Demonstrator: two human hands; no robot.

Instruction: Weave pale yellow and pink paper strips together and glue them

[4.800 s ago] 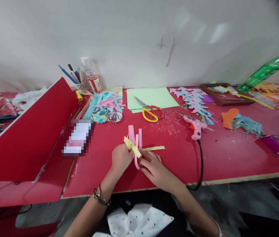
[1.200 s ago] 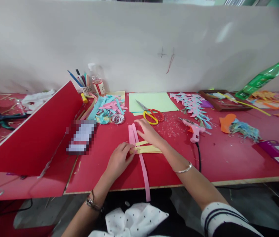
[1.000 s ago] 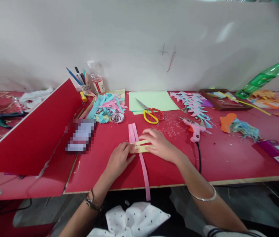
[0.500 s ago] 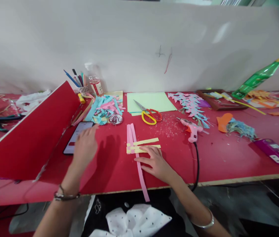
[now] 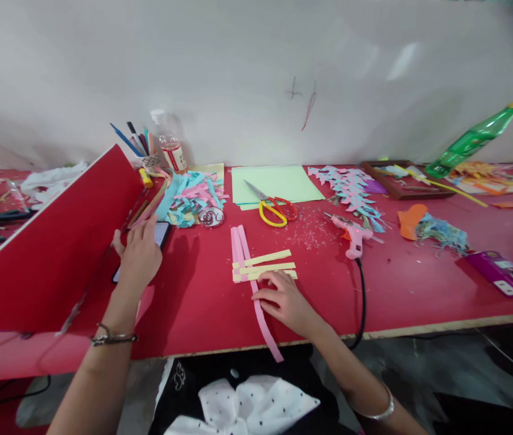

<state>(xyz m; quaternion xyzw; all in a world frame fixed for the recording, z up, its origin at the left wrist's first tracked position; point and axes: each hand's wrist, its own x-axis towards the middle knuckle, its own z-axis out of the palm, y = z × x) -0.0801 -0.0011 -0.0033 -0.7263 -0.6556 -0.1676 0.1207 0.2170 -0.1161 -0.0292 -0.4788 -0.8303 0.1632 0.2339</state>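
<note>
My left hand [image 5: 139, 257] is over a phone [image 5: 162, 232] lying on the red table. Its fingers are spread and bent down, covering much of the screen. My right hand [image 5: 286, 302] rests with its fingers apart beside a small weave of paper strips, fingertips touching a long pink strip [image 5: 263, 325] and the edge of the lowest yellow strip [image 5: 289, 274]. More pink strips [image 5: 237, 243] cross the yellow ones at the woven corner. The long pink strip curves down past the table's front edge.
Scissors [image 5: 272, 208] lie on pale green sheets [image 5: 292, 181]. To the right are a pink glue gun [image 5: 353, 234] with a black cable, and a green bottle [image 5: 478, 140]. A red board [image 5: 52, 248] leans at left, near a clear bottle [image 5: 172, 148] and paper scraps [image 5: 188, 199].
My left hand has moved left and over the phone. My right hand stays by the strips, its fingers drawn slightly closer together. The long pink strip's lower end has shifted right.
</note>
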